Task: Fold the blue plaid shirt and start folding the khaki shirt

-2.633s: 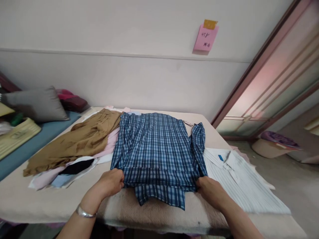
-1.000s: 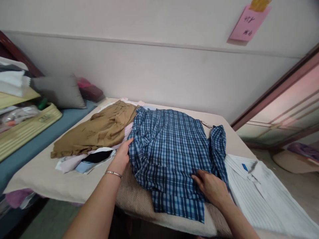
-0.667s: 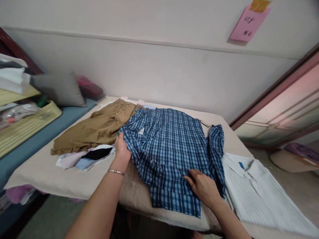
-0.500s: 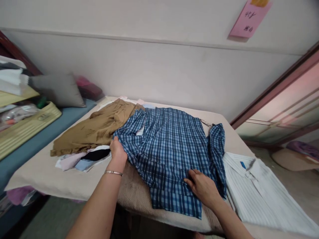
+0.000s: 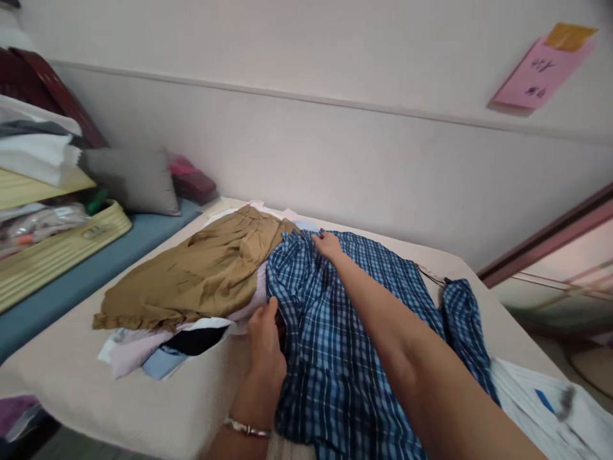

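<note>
Garments lay across a cream, cloth-covered surface [image 5: 191, 402] beside a white wall [image 5: 297, 153] in the head view. Among them we found a blue checked, long-sleeved shirt [image 5: 330, 345], spread on the surface's middle and cut off by the lower edge of the view. The left hand [image 5: 263, 348], which wore a silver metal bangle [image 5: 246, 428], touched the shirt's left border; its fingers were bent, but we could not tell whether they pinched the fabric. The right hand [image 5: 328, 245] reached over the shirt to its far end, thumb and fingers against the cloth; whether they were pressed together on it, we could not tell.

Left of the shirt, we noted a crumpled brown garment [image 5: 205, 268] over paler layers, with a black cloth [image 5: 198, 340] and a light-blue cloth [image 5: 165, 363] showing at its near edge. To the right, we saw part of a white striped garment [image 5: 522, 383]. Farther left, a grey square cushion [image 5: 131, 179] stood behind a yellow ribbed box [image 5: 103, 230]. Orange tape [image 5: 569, 37] topped a pink paper note [image 5: 539, 73] on the wall.
</note>
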`<act>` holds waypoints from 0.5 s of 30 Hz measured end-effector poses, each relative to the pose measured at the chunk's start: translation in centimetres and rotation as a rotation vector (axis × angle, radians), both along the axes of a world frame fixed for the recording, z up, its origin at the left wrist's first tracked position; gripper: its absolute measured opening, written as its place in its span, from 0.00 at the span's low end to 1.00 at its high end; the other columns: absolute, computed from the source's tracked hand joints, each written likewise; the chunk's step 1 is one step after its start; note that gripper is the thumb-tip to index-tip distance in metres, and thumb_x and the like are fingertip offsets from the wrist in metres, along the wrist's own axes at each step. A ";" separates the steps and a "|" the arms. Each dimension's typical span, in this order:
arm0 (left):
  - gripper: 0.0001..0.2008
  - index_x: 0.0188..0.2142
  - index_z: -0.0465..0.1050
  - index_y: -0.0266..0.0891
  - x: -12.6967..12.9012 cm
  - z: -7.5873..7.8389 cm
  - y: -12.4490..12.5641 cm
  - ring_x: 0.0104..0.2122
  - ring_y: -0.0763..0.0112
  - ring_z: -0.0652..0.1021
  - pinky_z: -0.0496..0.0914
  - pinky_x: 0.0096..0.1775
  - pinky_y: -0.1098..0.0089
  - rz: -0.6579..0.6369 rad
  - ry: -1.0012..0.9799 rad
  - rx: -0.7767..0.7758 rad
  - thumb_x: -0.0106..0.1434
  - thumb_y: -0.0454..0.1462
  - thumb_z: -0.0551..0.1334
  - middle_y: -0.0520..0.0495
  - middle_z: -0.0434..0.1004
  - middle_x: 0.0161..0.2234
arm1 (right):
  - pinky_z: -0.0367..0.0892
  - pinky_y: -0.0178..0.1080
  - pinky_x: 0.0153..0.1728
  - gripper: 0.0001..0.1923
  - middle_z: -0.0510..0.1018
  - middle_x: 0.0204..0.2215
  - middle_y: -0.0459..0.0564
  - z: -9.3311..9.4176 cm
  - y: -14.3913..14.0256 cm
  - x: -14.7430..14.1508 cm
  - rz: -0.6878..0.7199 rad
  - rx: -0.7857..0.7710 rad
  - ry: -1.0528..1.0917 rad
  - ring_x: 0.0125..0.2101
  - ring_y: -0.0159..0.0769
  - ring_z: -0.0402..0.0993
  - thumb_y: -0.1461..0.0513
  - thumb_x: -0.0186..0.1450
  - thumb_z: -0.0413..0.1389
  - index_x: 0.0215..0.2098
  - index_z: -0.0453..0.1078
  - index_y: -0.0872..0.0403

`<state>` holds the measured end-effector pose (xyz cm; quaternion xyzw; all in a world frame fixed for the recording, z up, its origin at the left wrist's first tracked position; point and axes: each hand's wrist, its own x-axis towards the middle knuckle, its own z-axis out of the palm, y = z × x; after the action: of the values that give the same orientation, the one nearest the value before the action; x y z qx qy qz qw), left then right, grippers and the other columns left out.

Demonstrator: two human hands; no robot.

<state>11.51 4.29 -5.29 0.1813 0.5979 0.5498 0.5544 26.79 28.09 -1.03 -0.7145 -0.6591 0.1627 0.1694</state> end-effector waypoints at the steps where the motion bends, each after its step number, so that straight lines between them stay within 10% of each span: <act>1: 0.21 0.48 0.76 0.38 0.0 -0.1 0.3 0.44 0.60 0.81 0.74 0.38 0.65 0.016 -0.052 -0.006 0.66 0.51 0.60 0.39 0.82 0.48 | 0.64 0.36 0.46 0.25 0.80 0.47 0.64 -0.4 1.4 -0.9 -0.026 -0.017 0.010 0.49 0.45 0.75 0.50 0.73 0.50 0.47 0.76 0.63; 9: 0.18 0.30 0.77 0.37 -3.2 -2.5 2.5 0.28 0.66 0.78 0.63 0.24 0.71 -0.238 0.105 -0.146 0.54 0.51 0.71 0.40 0.83 0.33 | 0.66 0.38 0.48 0.19 0.77 0.54 0.66 -1.5 3.8 -5.5 -0.160 -0.055 0.106 0.52 0.47 0.74 0.59 0.69 0.55 0.54 0.73 0.62; 15: 0.27 0.39 0.75 0.37 -2.1 -3.2 2.5 0.36 0.58 0.81 0.69 0.29 0.67 -0.165 0.296 -0.147 0.57 0.58 0.65 0.37 0.82 0.40 | 0.68 0.39 0.44 0.21 0.78 0.49 0.68 -0.1 3.5 -6.4 -0.155 -0.056 0.152 0.48 0.47 0.76 0.58 0.70 0.54 0.55 0.71 0.66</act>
<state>9.38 6.83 -8.52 0.2677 0.6948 0.4244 0.5152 20.38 31.58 -1.17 -0.7533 -0.5824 0.2212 0.2110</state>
